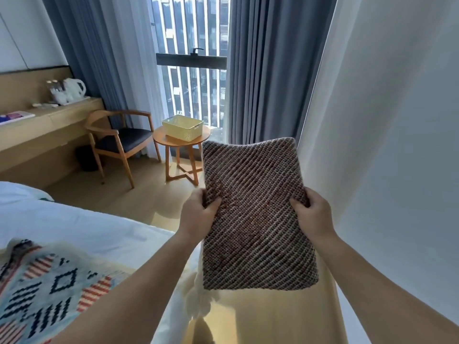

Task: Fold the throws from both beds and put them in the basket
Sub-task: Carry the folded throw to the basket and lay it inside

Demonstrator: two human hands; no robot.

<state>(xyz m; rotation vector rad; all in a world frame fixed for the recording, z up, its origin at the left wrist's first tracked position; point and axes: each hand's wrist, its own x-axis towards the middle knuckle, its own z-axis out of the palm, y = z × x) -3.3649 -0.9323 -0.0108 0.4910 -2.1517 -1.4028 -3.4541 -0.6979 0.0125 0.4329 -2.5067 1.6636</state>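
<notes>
Head view: a white bed [74,219] fills the near left, a patterned throw [44,289] spread on its near corner. At centre a folded brown knit throw [255,214] is held flat in the air, the left hand [198,214] clasping its left edge and the right hand [313,212] its right edge. Far off, a pale yellow basket [183,127] sits on a round side table [159,139]

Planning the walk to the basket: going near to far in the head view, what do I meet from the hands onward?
Left hand and right hand gripping the folded brown throw → bare wooden floor → round side table carrying the yellow basket → window.
</notes>
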